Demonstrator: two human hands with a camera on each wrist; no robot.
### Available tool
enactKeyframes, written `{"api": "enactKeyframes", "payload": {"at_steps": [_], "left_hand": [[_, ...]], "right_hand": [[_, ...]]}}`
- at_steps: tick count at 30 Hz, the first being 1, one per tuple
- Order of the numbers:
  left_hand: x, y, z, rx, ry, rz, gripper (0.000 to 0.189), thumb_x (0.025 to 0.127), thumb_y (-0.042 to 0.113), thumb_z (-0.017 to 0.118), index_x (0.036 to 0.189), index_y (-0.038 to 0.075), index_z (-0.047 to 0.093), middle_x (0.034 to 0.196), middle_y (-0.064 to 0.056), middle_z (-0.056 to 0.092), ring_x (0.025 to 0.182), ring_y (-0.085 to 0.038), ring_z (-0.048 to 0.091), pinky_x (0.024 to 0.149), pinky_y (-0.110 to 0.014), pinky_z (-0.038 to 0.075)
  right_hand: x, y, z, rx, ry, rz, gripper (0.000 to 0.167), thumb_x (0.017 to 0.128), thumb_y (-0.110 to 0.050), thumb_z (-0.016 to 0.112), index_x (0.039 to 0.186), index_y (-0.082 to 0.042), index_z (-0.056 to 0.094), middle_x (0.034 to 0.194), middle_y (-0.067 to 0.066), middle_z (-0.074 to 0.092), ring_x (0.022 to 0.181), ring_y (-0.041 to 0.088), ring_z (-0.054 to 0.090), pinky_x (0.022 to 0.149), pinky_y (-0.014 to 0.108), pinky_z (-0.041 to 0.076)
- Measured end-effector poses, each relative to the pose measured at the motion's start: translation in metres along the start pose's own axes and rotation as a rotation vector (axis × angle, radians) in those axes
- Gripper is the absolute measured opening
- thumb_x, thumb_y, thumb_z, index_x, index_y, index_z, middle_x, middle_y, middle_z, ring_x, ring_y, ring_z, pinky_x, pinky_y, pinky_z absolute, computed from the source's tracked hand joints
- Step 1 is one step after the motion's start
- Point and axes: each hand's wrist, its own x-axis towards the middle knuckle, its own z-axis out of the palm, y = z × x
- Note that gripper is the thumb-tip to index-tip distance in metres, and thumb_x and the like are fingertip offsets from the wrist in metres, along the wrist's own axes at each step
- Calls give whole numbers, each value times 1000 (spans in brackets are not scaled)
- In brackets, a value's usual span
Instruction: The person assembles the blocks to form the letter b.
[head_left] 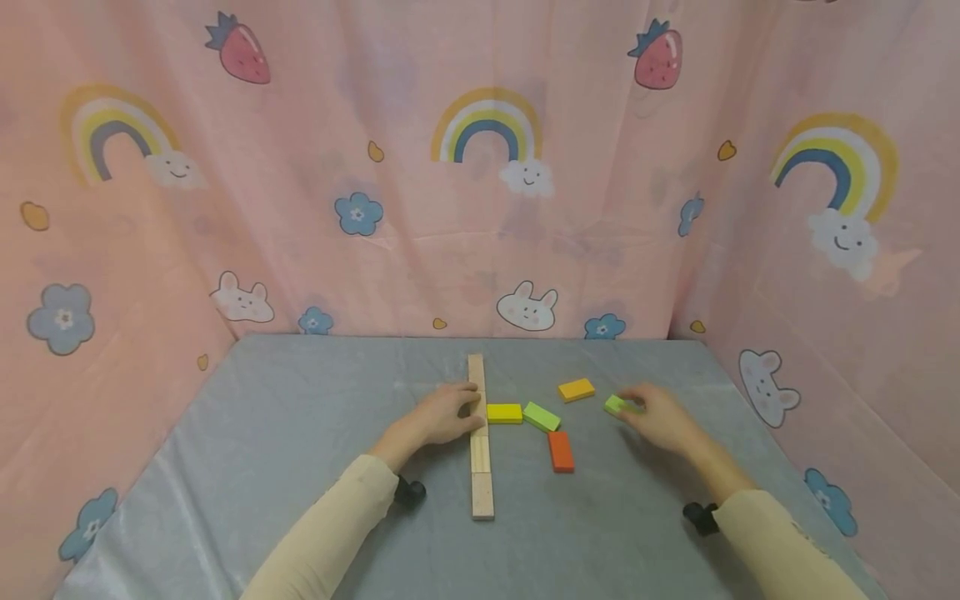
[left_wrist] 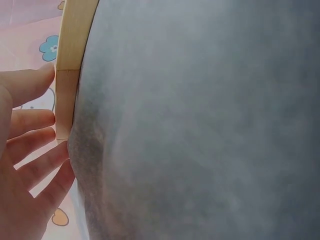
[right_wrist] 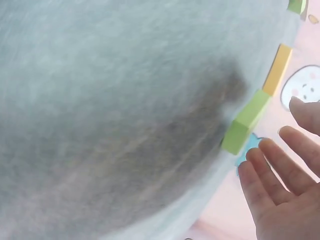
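In the head view, my left hand [head_left: 444, 412] reaches a straight row of plain wooden blocks [head_left: 480, 454], its fingertips touching the row. The left wrist view shows the fingers loosely extended along the side of the wooden blocks [left_wrist: 65, 100], not wrapped round them. My right hand [head_left: 656, 417] is at a light green block [head_left: 613, 405] on the right, partly covering it. Seen from the right wrist, the fingers are spread and loose beside that green block [right_wrist: 245, 125], without a grip on it.
A yellow block [head_left: 504, 413] lies against the wooden row. Beside it are another green block [head_left: 542, 416] and an orange-red block [head_left: 561, 452]. A yellow-orange block [head_left: 576, 390] lies farther back. Pink printed curtains [head_left: 420, 275] surround the grey table cover [head_left: 300, 417].
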Motion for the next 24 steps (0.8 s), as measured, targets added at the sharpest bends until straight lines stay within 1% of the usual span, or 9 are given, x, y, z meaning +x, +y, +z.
{"api": "enactKeyframes", "payload": {"at_steps": [4,9,15,19,24], "left_hand": [[-2,1,0,13,-10,2,55,101,37,63,145,5,56,155,-11,46,144,-34,41,118,-48,34],[-5,2,0,16,-15,5,54,101,38,64,144,6,57,155,-11,47,144,-33,41,118,-48,34],[-12,4,-2,21,-22,10,56,99,39,67,142,5,59,153,-10,49,144,-32,42,117,-47,35],[-16,7,-2,28,-36,18,58,97,40,68,142,5,59,154,-9,49,143,-32,42,117,-48,35],[-21,11,-2,40,-51,24,61,97,43,68,144,6,58,155,-8,48,143,-30,43,117,-46,36]], "right_hand": [[-1,7,1,-1,-5,16,40,97,-14,67,127,12,61,125,30,62,114,47,59,94,60,50],[-1,10,-1,18,-20,43,41,96,-14,69,128,11,61,124,29,63,110,43,62,86,54,55],[-2,10,0,51,-54,76,50,93,-17,74,133,8,59,128,28,60,105,38,63,76,44,58],[-3,10,1,72,-80,87,56,90,-17,77,136,6,57,124,25,61,98,32,63,70,38,56],[-2,12,4,100,-103,84,60,87,-16,80,139,4,55,113,18,64,88,24,62,65,34,54]]}}
